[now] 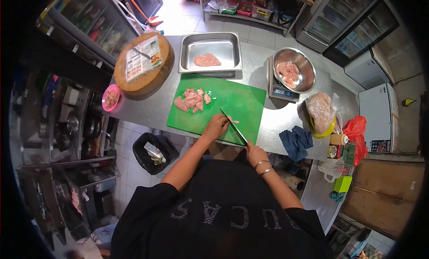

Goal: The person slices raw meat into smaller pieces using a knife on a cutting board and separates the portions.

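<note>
My right hand (256,155) grips a knife (234,126) by its handle, with the blade slanting up and left over the green cutting board (246,96). Close beside the blade, my left hand (216,126) has its fingers curled and pressed down on the board; what lies under them is mostly hidden. A small pale scrap of raw chicken (234,121) shows at the blade's right side. Cut pieces of raw chicken (192,100) are heaped on the board's left half. Behind the board, a steel tray (183,58) holds one flat piece of raw chicken (207,59).
A steel bowl (308,80) of chicken sits on a scale (284,94). Right of it are a bag of meat (320,110) and a blue cloth (296,142). A round wooden block (164,64) and pink bowl (107,108) stand left. A bin (142,158) is below.
</note>
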{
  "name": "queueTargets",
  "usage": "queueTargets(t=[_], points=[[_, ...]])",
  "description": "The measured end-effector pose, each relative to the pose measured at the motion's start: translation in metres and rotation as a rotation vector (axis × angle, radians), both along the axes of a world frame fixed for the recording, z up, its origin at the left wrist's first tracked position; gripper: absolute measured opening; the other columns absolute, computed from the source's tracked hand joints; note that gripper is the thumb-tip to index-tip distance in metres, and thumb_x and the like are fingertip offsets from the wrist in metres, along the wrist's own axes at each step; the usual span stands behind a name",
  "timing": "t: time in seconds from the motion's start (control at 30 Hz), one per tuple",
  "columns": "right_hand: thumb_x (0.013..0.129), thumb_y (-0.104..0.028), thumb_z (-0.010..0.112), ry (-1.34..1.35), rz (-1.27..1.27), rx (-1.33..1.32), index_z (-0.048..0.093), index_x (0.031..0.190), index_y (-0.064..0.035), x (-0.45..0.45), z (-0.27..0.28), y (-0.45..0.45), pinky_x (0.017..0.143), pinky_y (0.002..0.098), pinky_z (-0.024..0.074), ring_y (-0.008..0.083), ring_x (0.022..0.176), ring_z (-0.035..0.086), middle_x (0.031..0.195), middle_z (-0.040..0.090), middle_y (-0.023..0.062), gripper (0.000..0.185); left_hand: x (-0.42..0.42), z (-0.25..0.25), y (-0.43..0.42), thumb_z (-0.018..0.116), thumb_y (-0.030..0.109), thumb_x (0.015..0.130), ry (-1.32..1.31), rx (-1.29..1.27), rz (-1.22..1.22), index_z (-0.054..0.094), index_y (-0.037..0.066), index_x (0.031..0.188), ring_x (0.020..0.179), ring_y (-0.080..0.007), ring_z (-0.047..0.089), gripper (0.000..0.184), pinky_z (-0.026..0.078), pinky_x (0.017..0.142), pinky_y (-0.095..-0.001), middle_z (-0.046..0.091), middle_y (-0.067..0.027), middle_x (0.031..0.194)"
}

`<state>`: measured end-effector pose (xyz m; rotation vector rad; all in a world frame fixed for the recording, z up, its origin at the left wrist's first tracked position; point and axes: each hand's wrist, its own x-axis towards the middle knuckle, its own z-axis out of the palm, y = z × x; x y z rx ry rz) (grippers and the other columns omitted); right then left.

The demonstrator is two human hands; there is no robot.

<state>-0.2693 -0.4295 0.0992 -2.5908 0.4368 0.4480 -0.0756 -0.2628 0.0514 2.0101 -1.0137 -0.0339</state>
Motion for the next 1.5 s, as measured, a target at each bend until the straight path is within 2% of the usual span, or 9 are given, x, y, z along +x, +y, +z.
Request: queueTargets(t=[0.27,0.47,0.53,0.87,0.97,1.07,1.13,1.37,1.5], points=[[0.103,-0.032,0.052,-0.122,-0.062,0.04,0.052,0.104,-0.0062,0.011,0.016,-0.003,0.064,0.0604,0.0509,0.0498,0.071,0.065,0.072,0.066,0.0269,0.026,-0.005,0.003,0.022,0.074,0.001,0.079,-0.039,-0.084,-0.057,0.066,0.001,0.096,0.103,-0.0343,0.063,0.019,0.052,0.088,-0.0417,0.066,-0.0161,0.106],[0.103,-0.034,0.051,-0.025,0.057,0.027,0.054,0.103,-0.0061,-0.007,0.028,-0.004,0.064,0.0594,0.0513,0.0487,0.071,0.066,0.073,0.067,0.0258,0.028,0.034,0.008,0.046,0.072,0.003,0.08,-0.061,-0.028,0.319,0.066,0.003,0.102,0.098,-0.0381,0.061,0.023,0.05,0.088,-0.0451,0.065,-0.0181,0.108],[0.103,-0.034,0.051,0.0,0.086,0.022,0.055,0.103,-0.0061,-0.007,0.02,-0.005,0.064,0.0591,0.0517,0.0485,0.072,0.066,0.073,0.067,0.0256,0.028,0.06,0.025,0.038,0.069,0.009,0.083,-0.292,0.059,0.468,0.067,0.003,0.099,0.099,-0.0386,0.06,0.018,0.049,0.09,-0.047,0.066,-0.0194,0.105],[0.102,-0.034,0.055,-0.112,-0.188,0.055,0.058,0.099,-0.003,0.0,0.001,-0.031,0.07,0.0592,0.0514,0.0507,0.076,0.065,0.078,0.067,0.0281,0.031,0.123,-0.017,0.007,0.063,0.011,0.082,-0.252,0.422,0.278,0.068,0.001,0.082,0.087,-0.0439,0.064,0.011,0.051,0.076,-0.0507,0.07,-0.0249,0.096],[0.101,-0.034,0.058,-0.13,-0.219,0.117,0.058,0.094,-0.0019,-0.009,0.01,-0.028,0.068,0.0573,0.0505,0.0497,0.077,0.065,0.079,0.067,0.0283,0.033,0.106,0.012,0.007,0.064,0.012,0.085,-0.075,0.408,0.232,0.071,0.0,0.088,0.077,-0.036,0.068,0.014,0.055,0.069,-0.046,0.071,-0.0207,0.085],[0.101,-0.035,0.06,-0.162,-0.293,0.214,0.058,0.09,-0.0007,-0.019,0.012,-0.024,0.066,0.0534,0.0497,0.0478,0.076,0.066,0.077,0.066,0.0273,0.036,0.067,0.014,0.0,0.067,0.015,0.087,0.341,0.029,0.259,0.072,-0.002,0.095,0.071,-0.0288,0.071,0.02,0.055,0.062,-0.0413,0.072,-0.0192,0.08],[0.1,-0.035,0.062,-0.199,-0.342,0.26,0.058,0.088,0.0002,-0.023,0.01,-0.024,0.064,0.0489,0.0491,0.0462,0.074,0.066,0.074,0.066,0.0251,0.038,0.047,0.003,-0.005,0.071,0.023,0.091,1.122,-0.117,0.179,0.073,-0.004,0.101,0.07,-0.0174,0.07,0.029,0.055,0.065,-0.037,0.073,-0.0104,0.075],[0.1,-0.039,0.059,-0.082,-0.311,0.323,0.06,0.096,0.0006,-0.018,0.007,-0.016,0.071,0.0544,0.0501,0.0508,0.082,0.065,0.082,0.067,0.0285,0.04,0.021,-0.002,0.0,0.069,0.016,0.088,0.197,0.294,0.354,0.073,0.003,0.101,0.085,-0.0305,0.069,0.019,0.054,0.071,-0.0431,0.067,-0.019,0.099],[0.1,-0.039,0.059,-0.041,-0.232,0.453,0.06,0.097,0.0011,-0.015,-0.012,-0.01,0.072,0.0521,0.0504,0.049,0.082,0.065,0.084,0.067,0.0282,0.04,0.031,-0.007,0.018,0.07,0.018,0.087,0.277,0.222,0.479,0.072,0.006,0.105,0.091,-0.0329,0.067,0.021,0.053,0.078,-0.0453,0.063,-0.0175,0.103]])
